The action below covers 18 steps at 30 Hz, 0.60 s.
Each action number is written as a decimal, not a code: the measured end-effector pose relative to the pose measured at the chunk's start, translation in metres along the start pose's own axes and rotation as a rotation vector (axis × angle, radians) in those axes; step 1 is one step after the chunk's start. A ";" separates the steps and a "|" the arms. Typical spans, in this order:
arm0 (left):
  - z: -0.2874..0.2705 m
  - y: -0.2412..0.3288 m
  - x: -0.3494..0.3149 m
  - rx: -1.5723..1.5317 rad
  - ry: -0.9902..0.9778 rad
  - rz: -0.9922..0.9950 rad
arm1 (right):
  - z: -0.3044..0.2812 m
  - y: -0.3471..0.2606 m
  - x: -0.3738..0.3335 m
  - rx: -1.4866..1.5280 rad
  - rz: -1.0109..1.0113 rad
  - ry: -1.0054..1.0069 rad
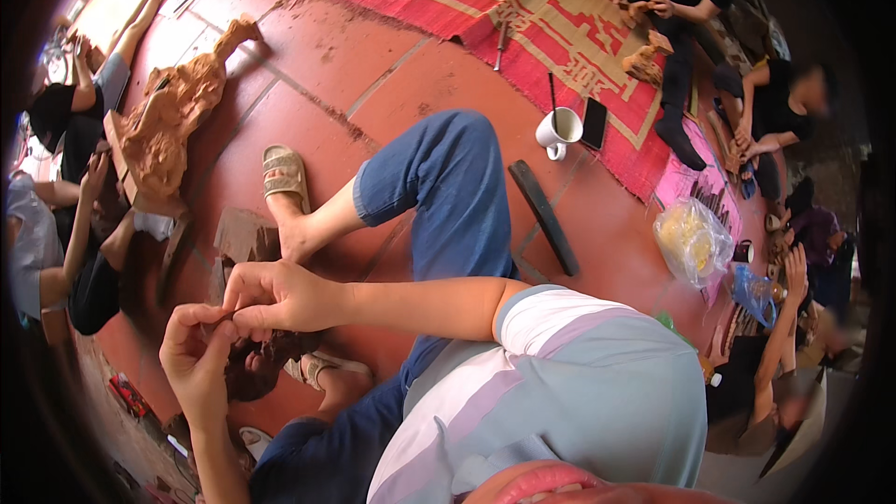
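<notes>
My right hand (280, 294) reaches in from the right on a bare forearm below a striped sleeve. My left hand (196, 359) comes up from the lower left. The fingertips of both meet and pinch a small dark piece (227, 319), which is mostly hidden by the fingers. Just beneath the hands a dark brown wooden lump (254, 369) lies on the red tile floor between my sandalled feet. My knee in blue jeans (448, 168) rises right of the hands.
A large pale-brown wood carving (177, 121) stands at upper left beside a seated person (65, 131). A white mug (557, 131), a dark phone (594, 123) and a long dark bar (543, 215) lie near a red woven mat (448, 0). A plastic bag (693, 241) and other seated people are at right.
</notes>
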<state>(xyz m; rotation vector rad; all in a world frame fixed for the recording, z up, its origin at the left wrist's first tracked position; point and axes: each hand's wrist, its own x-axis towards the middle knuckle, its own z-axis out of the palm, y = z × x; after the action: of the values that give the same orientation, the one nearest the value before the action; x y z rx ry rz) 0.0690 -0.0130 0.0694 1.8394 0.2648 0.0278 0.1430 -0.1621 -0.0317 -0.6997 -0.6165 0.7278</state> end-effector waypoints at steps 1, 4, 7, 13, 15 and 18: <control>0.001 0.002 0.001 0.019 -0.009 0.015 | 0.001 0.001 0.001 0.133 0.061 -0.019; 0.000 0.009 0.000 0.418 0.064 0.198 | 0.001 0.007 0.007 0.036 0.082 0.030; -0.013 0.012 0.009 0.757 0.116 0.551 | -0.013 0.009 0.007 -0.169 0.023 0.135; -0.038 0.000 -0.020 1.563 0.288 0.714 | -0.071 0.052 0.012 -0.094 0.144 0.406; -0.043 -0.005 -0.029 1.528 0.355 0.571 | -0.078 0.077 0.007 -0.154 0.183 0.367; -0.056 -0.018 -0.042 0.993 0.330 0.278 | -0.074 0.105 -0.002 -0.179 0.312 0.318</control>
<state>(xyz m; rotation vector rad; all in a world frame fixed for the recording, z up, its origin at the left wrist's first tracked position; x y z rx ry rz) 0.0169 0.0363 0.0733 2.8528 0.2699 0.4678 0.1543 -0.1315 -0.1560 -1.0687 -0.2845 0.8323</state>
